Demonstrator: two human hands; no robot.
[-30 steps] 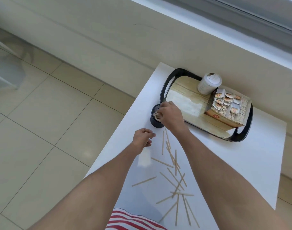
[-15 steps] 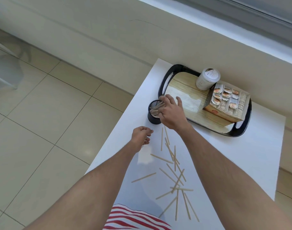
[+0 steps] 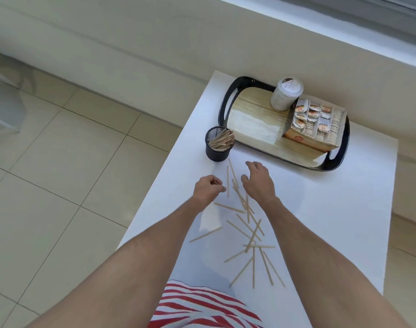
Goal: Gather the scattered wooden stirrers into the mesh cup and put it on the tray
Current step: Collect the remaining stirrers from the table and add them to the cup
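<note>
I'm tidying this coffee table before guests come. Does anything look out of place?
Yes: loose wooden stirrers lie scattered and criss-crossed over the white table instead of in the mesh cup, which stands beside the tray, not on it.

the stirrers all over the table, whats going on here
A person is gathering wooden stirrers off a white table into a black mesh cup, which already holds a bunch and stands on the table beside the tray, not on it. The right hand hovers open over the nearest sticks. The left hand is loosely curled next to them; whether it pinches one is unclear. Many stirrers remain scattered.
</note>
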